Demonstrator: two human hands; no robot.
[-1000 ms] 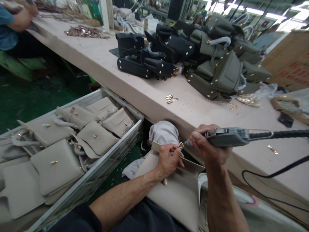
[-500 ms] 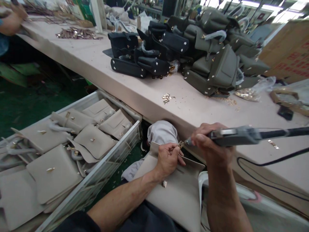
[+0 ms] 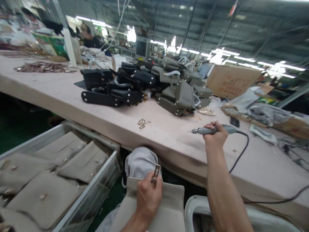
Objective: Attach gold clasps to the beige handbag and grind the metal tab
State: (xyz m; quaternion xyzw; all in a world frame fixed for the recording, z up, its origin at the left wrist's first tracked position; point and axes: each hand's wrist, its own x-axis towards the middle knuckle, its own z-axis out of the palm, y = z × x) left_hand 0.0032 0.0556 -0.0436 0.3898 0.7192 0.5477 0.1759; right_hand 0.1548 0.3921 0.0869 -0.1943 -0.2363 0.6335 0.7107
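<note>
My right hand (image 3: 218,132) is wrapped round a grey electric screwdriver (image 3: 208,130) above the table, its thin bit pointing left and its cord trailing right. My left hand (image 3: 149,195) is closed on a small slotted metal clasp plate (image 3: 156,170), which sticks up between thumb and fingers. Beneath that hand a beige handbag (image 3: 172,201) lies over my lap, its flap edge toward the table; the hand covers part of it. On the table, a few loose metal frames (image 3: 142,123) lie in a small heap.
Black bags (image 3: 101,98) and olive bags (image 3: 177,96) are piled on the table (image 3: 116,124). At left stands a crate (image 3: 93,190) of beige bags. A white tub (image 3: 193,206) is below the right forearm. A cardboard box (image 3: 231,80) and brown strips (image 3: 45,67) sit farther back.
My right hand has carried the screwdriver up and away from the clasp plate, out over the table. My left hand has turned upright, still holding the plate. The head view has tilted up.
</note>
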